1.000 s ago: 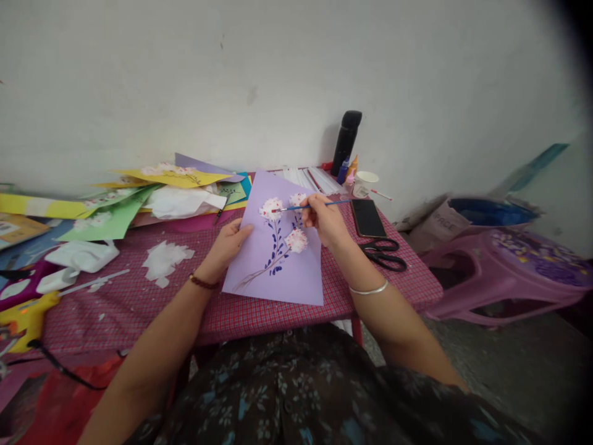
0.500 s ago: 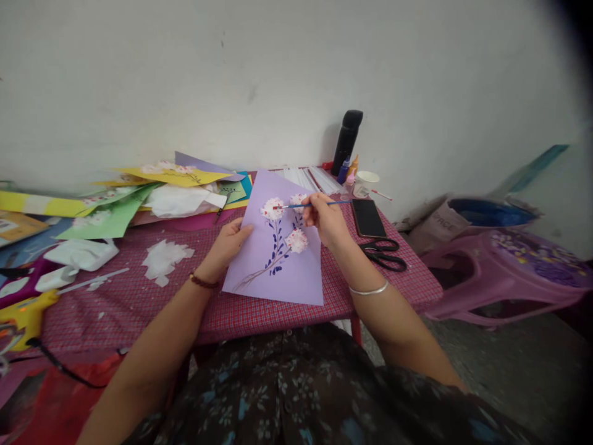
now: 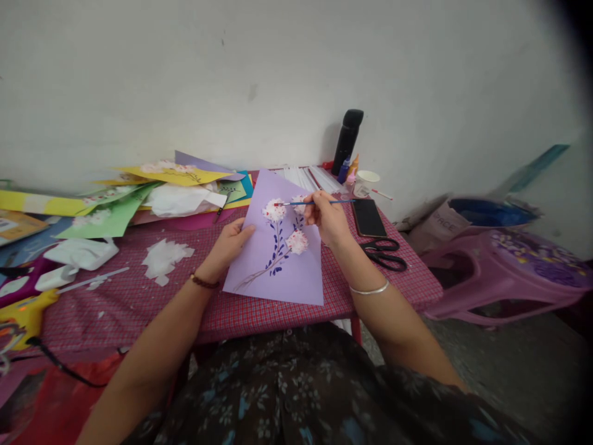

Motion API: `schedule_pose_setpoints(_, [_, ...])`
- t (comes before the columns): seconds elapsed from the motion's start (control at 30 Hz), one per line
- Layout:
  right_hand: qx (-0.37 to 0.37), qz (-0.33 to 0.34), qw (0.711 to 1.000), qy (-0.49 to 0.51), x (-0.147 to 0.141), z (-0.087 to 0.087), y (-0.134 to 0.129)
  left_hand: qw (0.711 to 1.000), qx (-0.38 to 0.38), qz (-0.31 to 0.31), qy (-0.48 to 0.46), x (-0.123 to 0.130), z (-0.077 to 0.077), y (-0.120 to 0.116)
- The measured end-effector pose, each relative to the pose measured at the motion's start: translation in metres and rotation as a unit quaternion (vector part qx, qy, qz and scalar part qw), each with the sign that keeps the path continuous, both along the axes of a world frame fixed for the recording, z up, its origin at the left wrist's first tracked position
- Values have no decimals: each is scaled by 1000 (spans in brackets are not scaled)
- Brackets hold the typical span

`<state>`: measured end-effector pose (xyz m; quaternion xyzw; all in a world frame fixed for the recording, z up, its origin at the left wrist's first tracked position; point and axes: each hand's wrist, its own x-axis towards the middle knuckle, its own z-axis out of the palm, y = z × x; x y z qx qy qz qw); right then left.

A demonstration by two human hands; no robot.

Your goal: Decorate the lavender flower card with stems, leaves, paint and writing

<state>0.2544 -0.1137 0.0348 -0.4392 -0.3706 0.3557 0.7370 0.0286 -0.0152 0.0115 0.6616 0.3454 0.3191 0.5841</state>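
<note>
A brush is pinched in the right hand, its tip at a flower left of the grip; the paper beneath is held by the left hand.

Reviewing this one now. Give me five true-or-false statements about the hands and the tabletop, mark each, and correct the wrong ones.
1. The right hand holds a paintbrush. True.
2. The left hand holds a paper cup. False: it holds the left edge of the purple sheet.
3. The scissors lie nearer the person than the phone does. True.
4. The phone lies on the pink stool. False: it lies on the table with the checked cloth.
5. The purple sheet bears three white blossoms. True.
</note>
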Motion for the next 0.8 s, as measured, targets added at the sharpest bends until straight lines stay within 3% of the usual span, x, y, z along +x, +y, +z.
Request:
schedule_pose_setpoints(0.37, [-12,0,1000,-11,1,1,-1,999,35,-10,18,-1,-3,4])
schedule_pose_setpoints(0.8, [-17,4,999,-43,3,-1,1,1000,19,-5,17,-1,1,1])
